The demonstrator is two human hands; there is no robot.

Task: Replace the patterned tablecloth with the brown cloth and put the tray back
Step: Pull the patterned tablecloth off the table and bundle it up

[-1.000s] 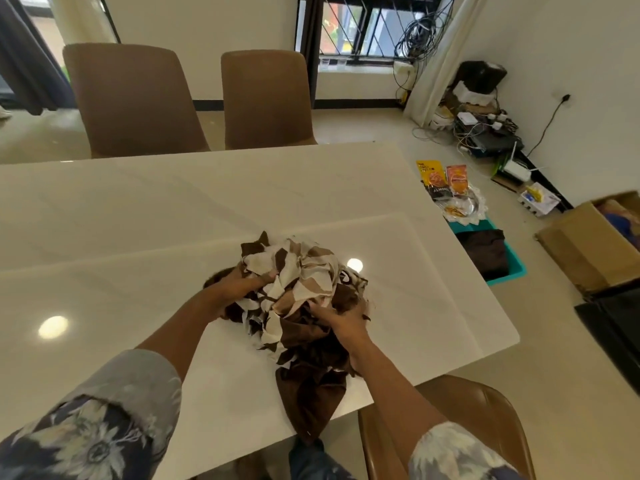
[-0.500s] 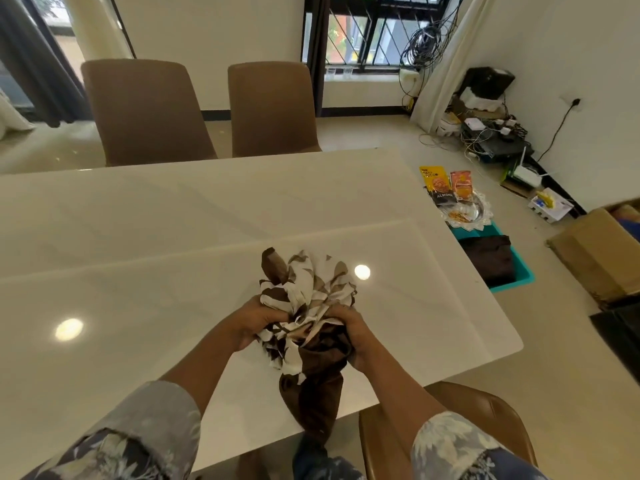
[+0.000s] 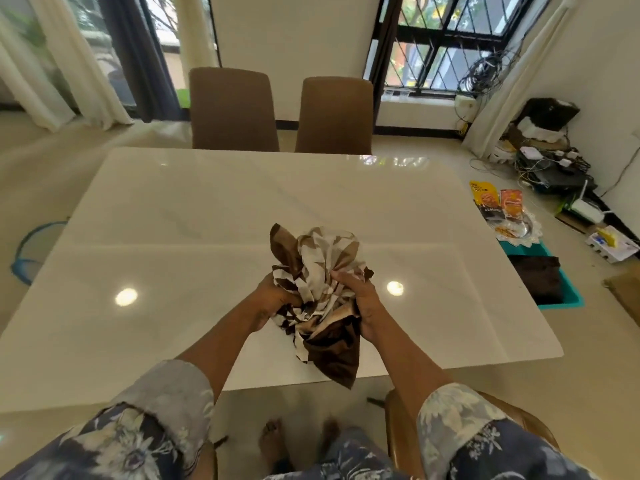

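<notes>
Two hands (image 3: 273,301) (image 3: 362,306), one patterned tablecloth (image 3: 323,258)

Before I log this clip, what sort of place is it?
Most likely a home dining room: a large glossy white table with two brown padded chairs at its far side, curtained windows behind, and cables heaped on the floor by the wall.

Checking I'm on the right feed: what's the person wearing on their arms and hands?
The left sleeve and right sleeve are dark blue with a pale flower print, turned back at the cuff so a greyer inner side shows. Forearms are bare. The left hand and right hand are bare too: no gloves, watch or bracelet visible.
</notes>
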